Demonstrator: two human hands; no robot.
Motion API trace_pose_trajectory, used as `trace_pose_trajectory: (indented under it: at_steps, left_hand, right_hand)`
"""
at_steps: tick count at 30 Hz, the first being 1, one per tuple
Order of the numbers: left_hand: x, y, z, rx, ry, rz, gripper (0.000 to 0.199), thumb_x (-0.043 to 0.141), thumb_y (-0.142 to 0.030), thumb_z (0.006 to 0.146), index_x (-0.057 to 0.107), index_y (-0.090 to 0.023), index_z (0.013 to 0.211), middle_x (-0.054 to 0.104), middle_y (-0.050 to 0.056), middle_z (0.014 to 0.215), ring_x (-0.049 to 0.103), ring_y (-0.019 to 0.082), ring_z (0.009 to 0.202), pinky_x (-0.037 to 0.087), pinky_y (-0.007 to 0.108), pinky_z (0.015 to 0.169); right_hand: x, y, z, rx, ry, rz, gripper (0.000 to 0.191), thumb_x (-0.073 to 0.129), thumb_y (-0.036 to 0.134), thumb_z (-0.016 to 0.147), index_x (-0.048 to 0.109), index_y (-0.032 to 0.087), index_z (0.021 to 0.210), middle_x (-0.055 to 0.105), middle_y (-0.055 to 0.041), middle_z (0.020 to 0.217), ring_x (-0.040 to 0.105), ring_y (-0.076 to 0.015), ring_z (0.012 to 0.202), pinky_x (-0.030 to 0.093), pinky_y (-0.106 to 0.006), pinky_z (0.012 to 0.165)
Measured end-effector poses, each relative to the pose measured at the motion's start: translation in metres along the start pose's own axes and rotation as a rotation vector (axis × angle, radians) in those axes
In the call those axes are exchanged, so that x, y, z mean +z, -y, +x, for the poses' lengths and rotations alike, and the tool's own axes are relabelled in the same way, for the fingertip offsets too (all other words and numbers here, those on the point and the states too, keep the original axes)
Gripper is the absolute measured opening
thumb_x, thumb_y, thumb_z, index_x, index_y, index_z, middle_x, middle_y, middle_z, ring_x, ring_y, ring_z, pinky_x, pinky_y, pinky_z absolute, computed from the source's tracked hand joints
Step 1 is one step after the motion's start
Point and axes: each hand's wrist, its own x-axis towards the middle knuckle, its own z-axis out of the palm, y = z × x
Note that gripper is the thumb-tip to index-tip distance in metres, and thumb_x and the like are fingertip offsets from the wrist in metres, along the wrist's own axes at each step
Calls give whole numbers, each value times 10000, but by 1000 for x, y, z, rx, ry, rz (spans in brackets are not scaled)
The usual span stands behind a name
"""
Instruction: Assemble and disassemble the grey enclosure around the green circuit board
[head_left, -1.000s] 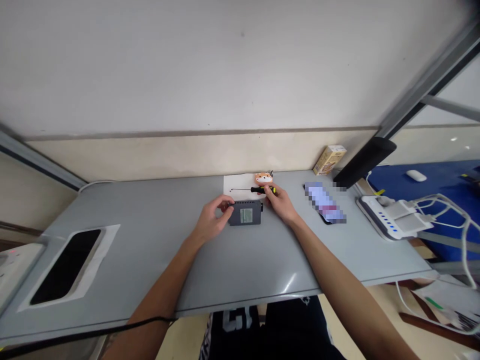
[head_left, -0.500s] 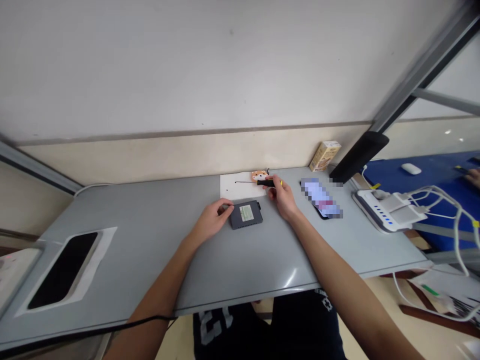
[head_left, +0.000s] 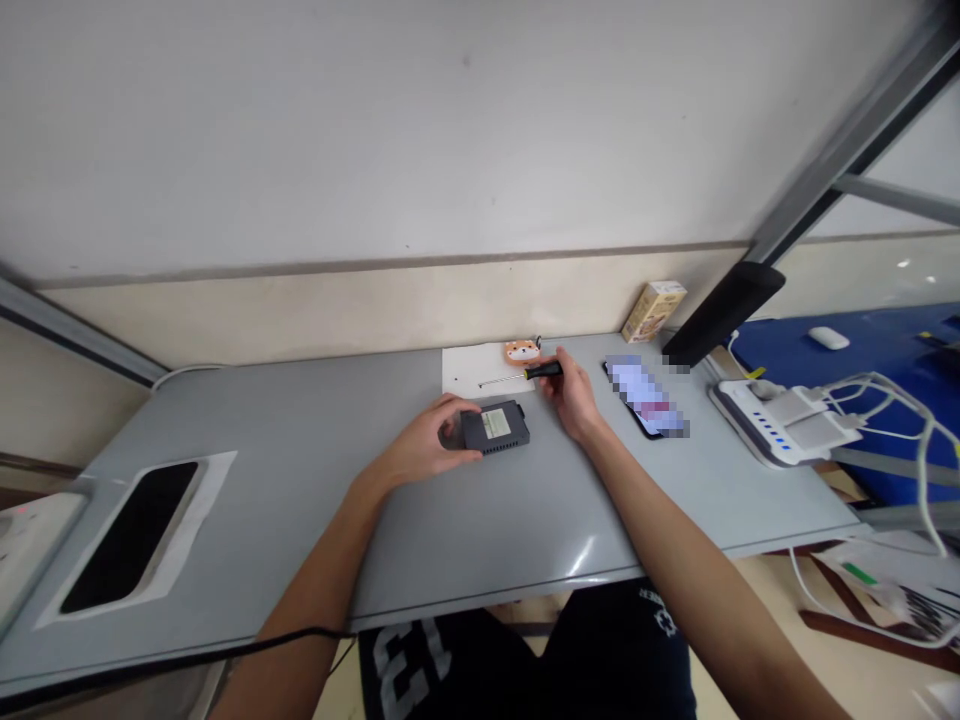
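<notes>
My left hand [head_left: 427,440] grips the left end of a flat dark grey box [head_left: 514,424], thumb along its near edge and fingers at the far edge. A pale label [head_left: 495,423] is on the box's top, and slots run along its near side. In my right hand [head_left: 574,396] is a screwdriver [head_left: 544,370] with a black and yellow handle. Its thin shaft points left over a white sheet of paper [head_left: 466,362]. A tiny dark piece shows at the screwdriver's tip, and a small dark speck [head_left: 456,379] lies on the paper.
An orange animal-faced case [head_left: 522,351] lies at the paper's back edge. Right of my right hand are a phone [head_left: 645,398], a small carton [head_left: 652,311], a black cylinder [head_left: 724,315] and a power strip [head_left: 772,425] with cables. A dark-screened device [head_left: 135,535] lies at left.
My left hand has opened from a pinch at the box's corner to a grip across its left end. The box looks slightly tilted, and the screwdriver's tip has shifted a little right and nearer.
</notes>
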Motion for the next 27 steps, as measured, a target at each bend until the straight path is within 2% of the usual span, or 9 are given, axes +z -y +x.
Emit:
trace_pose_trajectory:
  at_steps: [4,6,12,14,17,19,23,27]
  left_hand:
    - [-1,2,0,-13,-4,-25,341,633,-478,949,706,-235,1177,697,54,1036,597,194,854,484,326,774]
    - [0,2,1,-23,-23,-38,352,548,-499,996,723,-232,1145,716,52,1010,611,196,841,480,318,745]
    - [6,8,2,-100,-82,-25,491,416,-543,1044,677,-200,809,626,6,751,558,176,695,434,287,632]
    - [6,11,2,-121,-110,-29,523,378,-556,1055,691,-204,829,622,11,746,568,185,703,442,291,635]
    - [6,13,3,-124,-197,-37,542,319,-540,1073,746,-214,996,639,23,774,598,190,748,467,296,682]
    - [6,10,3,-90,-264,-45,489,350,-504,1073,746,-217,1078,675,35,840,621,186,798,472,291,708]
    - [6,2,2,27,-403,-20,291,463,-350,1032,717,-213,1068,723,51,963,633,180,869,448,273,675]
    - [10,-1,0,136,-488,58,208,477,-194,968,682,-214,991,703,37,913,582,157,785,438,275,657]
  right_hand:
    - [0,3,-2,10,-12,12,456,642,649,850,703,201,797,572,4,551,450,-133,507,314,-309,518]
    - [1,3,-3,9,-5,13,445,642,644,849,692,207,784,571,4,543,450,-138,502,311,-313,518]
    - [4,1,-5,15,42,22,451,653,652,845,701,206,793,578,1,555,442,-138,507,323,-313,527]
    - [5,0,-6,22,62,26,453,654,650,853,709,203,803,587,-2,564,440,-136,512,329,-312,535]
    - [6,-1,-9,33,88,22,438,671,640,853,715,205,813,599,-2,584,448,-134,523,332,-308,545]
    - [7,-1,-11,28,105,4,441,671,648,853,716,210,823,602,0,593,458,-137,528,337,-308,550]
    - [8,-4,-12,28,121,-29,483,646,694,852,714,217,834,595,4,588,467,-143,523,347,-309,547]
    - [8,-6,-11,33,127,-30,480,642,690,860,715,215,838,587,9,588,470,-135,531,354,-301,554]
